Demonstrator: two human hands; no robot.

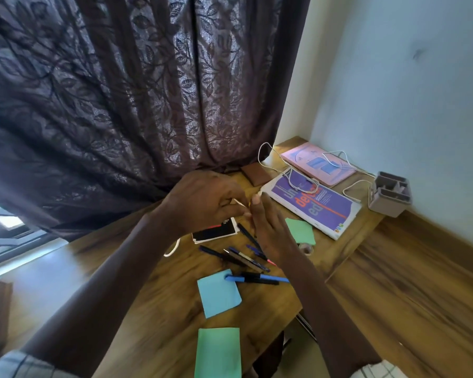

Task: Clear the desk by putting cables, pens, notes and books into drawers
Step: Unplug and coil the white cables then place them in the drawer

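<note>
Over wooden desk, left hand pinches white cable beside right hand.

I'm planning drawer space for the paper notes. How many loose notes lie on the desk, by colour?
green notes: 2
blue note: 1
Total: 3

Purple book cover reads "Un", "def…", "ed".
</note>
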